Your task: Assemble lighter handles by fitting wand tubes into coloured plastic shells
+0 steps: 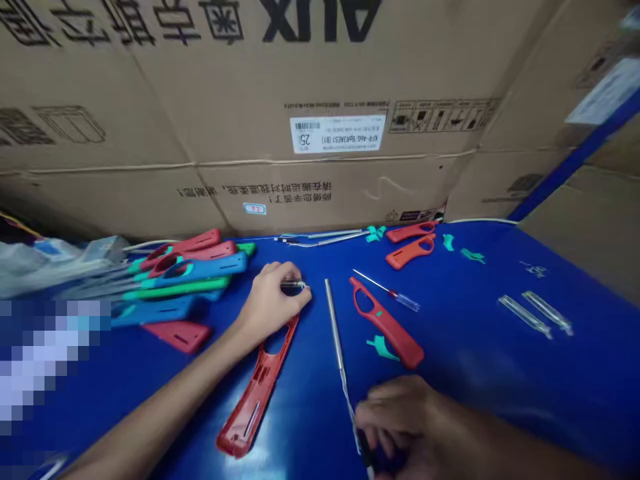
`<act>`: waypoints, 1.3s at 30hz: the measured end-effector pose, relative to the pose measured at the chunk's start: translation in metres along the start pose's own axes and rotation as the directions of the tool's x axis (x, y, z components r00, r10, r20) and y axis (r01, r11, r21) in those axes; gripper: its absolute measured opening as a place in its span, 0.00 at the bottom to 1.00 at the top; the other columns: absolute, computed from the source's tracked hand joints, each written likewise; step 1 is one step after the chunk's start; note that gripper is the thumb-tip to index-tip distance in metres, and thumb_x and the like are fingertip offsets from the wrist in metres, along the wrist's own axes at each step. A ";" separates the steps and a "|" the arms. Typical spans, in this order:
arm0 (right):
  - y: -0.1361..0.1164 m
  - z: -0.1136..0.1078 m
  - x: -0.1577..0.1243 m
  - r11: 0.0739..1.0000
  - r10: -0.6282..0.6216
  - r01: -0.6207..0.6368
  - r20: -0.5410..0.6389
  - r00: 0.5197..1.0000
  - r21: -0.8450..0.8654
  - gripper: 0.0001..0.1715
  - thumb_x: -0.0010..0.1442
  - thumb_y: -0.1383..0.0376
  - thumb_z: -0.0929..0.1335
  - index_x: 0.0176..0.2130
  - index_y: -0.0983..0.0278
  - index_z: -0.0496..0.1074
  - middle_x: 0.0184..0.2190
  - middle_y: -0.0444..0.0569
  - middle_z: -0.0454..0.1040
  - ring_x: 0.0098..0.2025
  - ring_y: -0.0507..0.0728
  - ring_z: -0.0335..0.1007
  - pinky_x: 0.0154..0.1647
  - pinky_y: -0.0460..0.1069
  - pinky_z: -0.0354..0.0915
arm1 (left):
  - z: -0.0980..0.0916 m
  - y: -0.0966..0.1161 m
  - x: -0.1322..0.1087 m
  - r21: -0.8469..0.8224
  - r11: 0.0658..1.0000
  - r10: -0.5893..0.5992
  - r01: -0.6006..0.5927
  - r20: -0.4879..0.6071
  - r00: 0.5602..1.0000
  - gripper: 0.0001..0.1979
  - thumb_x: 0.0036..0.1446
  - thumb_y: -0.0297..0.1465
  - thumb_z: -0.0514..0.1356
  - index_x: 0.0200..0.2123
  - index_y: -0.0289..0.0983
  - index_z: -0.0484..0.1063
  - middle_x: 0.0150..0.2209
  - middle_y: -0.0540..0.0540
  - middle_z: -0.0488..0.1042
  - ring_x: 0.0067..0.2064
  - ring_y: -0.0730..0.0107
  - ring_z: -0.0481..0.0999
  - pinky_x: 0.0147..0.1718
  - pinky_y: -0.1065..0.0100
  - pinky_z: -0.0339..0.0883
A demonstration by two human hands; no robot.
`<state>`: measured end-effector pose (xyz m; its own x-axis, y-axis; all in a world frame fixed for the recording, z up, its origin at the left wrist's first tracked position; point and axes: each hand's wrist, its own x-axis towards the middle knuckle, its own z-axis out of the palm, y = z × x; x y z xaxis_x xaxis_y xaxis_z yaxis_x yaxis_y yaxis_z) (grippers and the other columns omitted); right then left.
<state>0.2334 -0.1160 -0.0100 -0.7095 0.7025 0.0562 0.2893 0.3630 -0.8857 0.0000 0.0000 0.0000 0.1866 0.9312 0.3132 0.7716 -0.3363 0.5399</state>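
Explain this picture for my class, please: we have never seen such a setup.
There is no machine here, just a person working bare-handed. The single picture comes from a camera worn on the head, looking forward and down. The left hand pinches a small cylindrical piece at the far end of an open red shell. The right hand holds a black part, wired to a thin metal rod. On the blue surface lie a red handle with an oval hole, a screwdriver, two clear tubes and, at left, a pile of coloured handles. Printed cardboard stands behind.
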 end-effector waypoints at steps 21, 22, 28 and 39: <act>-0.007 0.000 -0.002 0.999 0.039 -0.039 -0.004 0.999 -0.008 0.13 0.43 0.66 0.74 0.33 0.62 0.72 0.23 0.37 0.67 0.23 0.46 0.61 0.23 0.39 0.57 | 0.001 -0.003 0.000 -0.178 0.982 -0.068 0.065 -0.013 0.998 0.05 0.44 0.31 0.64 0.27 0.39 0.72 0.28 0.51 0.70 0.33 0.63 0.70 0.36 0.63 0.62; -0.008 0.000 -0.003 0.998 0.058 -0.058 0.000 0.998 -0.022 0.14 0.44 0.66 0.74 0.35 0.62 0.73 0.24 0.37 0.68 0.23 0.46 0.62 0.23 0.39 0.58 | 0.001 -0.003 0.000 -0.209 0.975 -0.075 0.071 -0.011 0.997 0.06 0.44 0.31 0.65 0.27 0.39 0.72 0.28 0.51 0.70 0.33 0.64 0.70 0.36 0.63 0.61; -0.020 -0.009 -0.003 0.925 0.338 -0.322 0.046 0.940 -0.203 0.24 0.48 0.59 0.75 0.47 0.54 0.75 0.29 0.41 0.73 0.34 0.53 0.68 0.36 0.45 0.64 | -0.005 -0.001 0.002 -0.510 0.847 -0.125 0.147 0.077 0.989 0.11 0.48 0.38 0.66 0.29 0.37 0.73 0.28 0.50 0.74 0.31 0.67 0.73 0.33 0.67 0.65; -0.038 -0.037 0.038 0.868 0.185 -0.229 -0.142 0.972 -0.441 0.09 0.61 0.61 0.66 0.41 0.61 0.74 0.28 0.43 0.74 0.28 0.52 0.68 0.29 0.46 0.59 | -0.014 0.006 0.008 -0.847 0.343 -0.179 0.406 0.366 0.913 0.19 0.51 0.42 0.66 0.37 0.31 0.76 0.34 0.37 0.80 0.34 0.64 0.80 0.38 0.63 0.74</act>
<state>0.2193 -0.0798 0.0428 -0.5449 0.8374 -0.0434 0.6972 0.4238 -0.5783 -0.0025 0.0032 0.0160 0.2546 0.9622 -0.0964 -0.1746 0.1438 0.9741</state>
